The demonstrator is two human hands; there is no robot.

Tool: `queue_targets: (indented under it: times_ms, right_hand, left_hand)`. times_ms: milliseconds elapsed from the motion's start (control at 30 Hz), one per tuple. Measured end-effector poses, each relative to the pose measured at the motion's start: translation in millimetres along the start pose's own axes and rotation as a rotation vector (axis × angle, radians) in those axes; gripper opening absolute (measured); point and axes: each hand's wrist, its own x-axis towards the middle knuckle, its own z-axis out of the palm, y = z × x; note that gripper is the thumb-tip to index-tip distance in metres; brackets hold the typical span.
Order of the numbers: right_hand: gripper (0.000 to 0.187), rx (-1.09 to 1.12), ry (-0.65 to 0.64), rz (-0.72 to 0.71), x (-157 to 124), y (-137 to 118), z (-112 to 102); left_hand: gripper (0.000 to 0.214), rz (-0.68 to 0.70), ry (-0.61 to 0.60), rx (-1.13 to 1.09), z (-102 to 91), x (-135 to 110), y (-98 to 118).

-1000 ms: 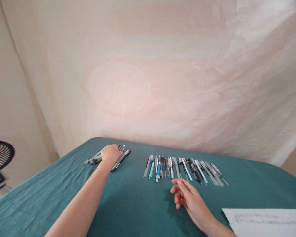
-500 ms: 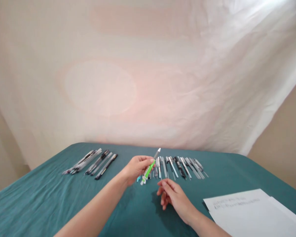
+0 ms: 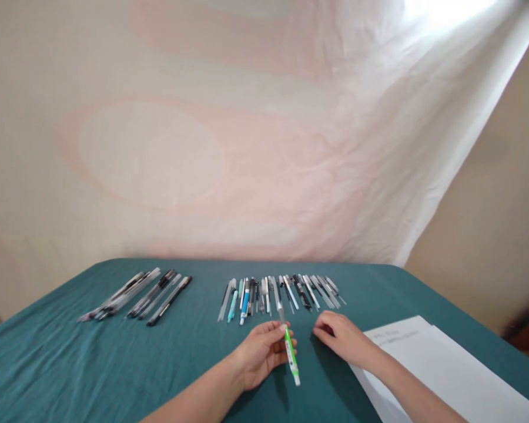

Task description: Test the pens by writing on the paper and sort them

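Green pen [image 3: 290, 354] in left hand [image 3: 261, 356]

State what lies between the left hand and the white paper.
In the head view, the green pen, gripped by the left hand, comes first, then dark green cloth, then the right hand beside the white paper.

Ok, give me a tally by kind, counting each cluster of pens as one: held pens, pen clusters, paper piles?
Green pen held in left hand: 1
Pen clusters, left bunch and right row: 2
Paper pile: 1
Total: 4
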Motion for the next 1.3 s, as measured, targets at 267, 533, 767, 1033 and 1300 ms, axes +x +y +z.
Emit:
queue_targets:
  times_ms: [267, 533, 767, 1033, 1300]
  right_hand:
    - [0.018, 0.086, 0.035, 0.143, -49.9, 30.8, -16.1]
    - [0.018, 0.052, 0.086, 0.196, -64.8, 39.5, -16.4]
    - [0.028, 0.324, -0.064, 0.167, -33.1, -29.8, 2.5]
    - [0.036, 1.250, -0.251, 0.359, 8.5, -97.8, 71.3]
    - [0.029, 1.663, -0.543, 0.460, 29.0, -102.2, 79.8]
  left_hand:
    - [0.015, 0.034, -0.077, -0.024, -9.2, -3.4, -6.3]
    - [0.018, 0.057, -0.138, 0.013, -11.2, -6.1, -8.9]
    - [0.023, 0.207, -0.145, 0.021, -8.4, -8.5, -10.3]
    - [0.033, 0.363, -0.037, 0.038, -11.4, -11.9, 17.1]
    - [0.034, 0.410, -0.035, -0.042, -27.7, -21.8, 46.1]
